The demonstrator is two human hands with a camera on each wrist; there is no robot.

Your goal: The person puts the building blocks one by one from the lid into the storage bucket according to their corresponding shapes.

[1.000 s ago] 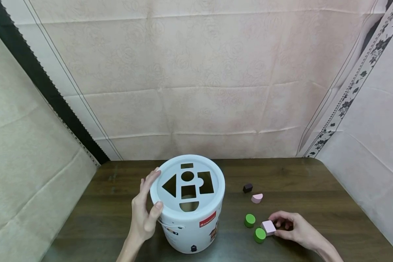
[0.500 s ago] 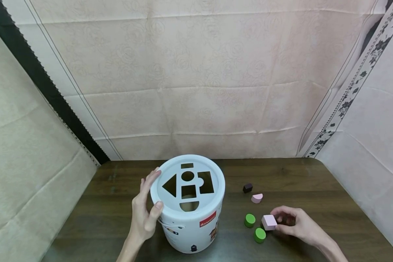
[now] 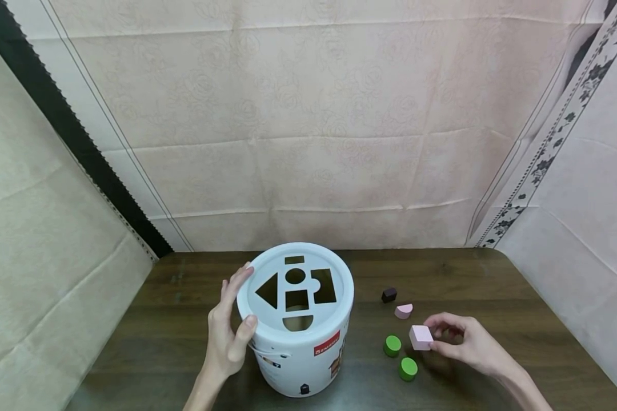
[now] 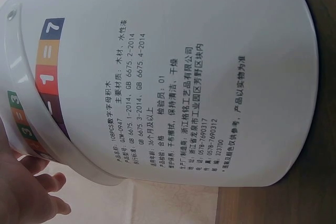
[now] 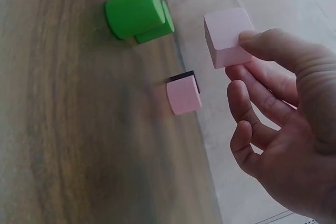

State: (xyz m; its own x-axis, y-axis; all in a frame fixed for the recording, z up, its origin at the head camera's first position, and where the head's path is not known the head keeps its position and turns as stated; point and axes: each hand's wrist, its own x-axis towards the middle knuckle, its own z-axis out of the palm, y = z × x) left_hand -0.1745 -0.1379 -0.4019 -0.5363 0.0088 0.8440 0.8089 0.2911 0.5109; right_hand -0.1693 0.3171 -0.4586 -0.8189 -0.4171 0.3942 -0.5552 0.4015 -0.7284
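A white bucket (image 3: 283, 371) with a pale blue shape-sorter lid (image 3: 334, 319) stands upright on the wooden table. My left hand (image 3: 226, 337) holds it at the left side, thumb and fingers spread along the lid's rim. The left wrist view has the bucket's printed wall (image 4: 252, 119) close up, with part of that hand (image 4: 21, 192) at the lower left. Between thumb and fingers, my right hand (image 3: 465, 342) pinches a pale pink cube (image 3: 420, 337), raised over the table. Two green cylinders (image 3: 392, 346) lie left of and below the cube.
Behind the green cylinders lie a pink half-round block (image 3: 403, 311) and a small dark block (image 3: 389, 294). Cutouts of several shapes pierce the lid. A pale cloth wall (image 3: 308, 142) rises at the table's back edge, with cloth at both sides too.
The pink cube, pinched in my right hand, has come up off the table beside the green cylinders and moved slightly away from me. My left hand and the bucket stay in place.
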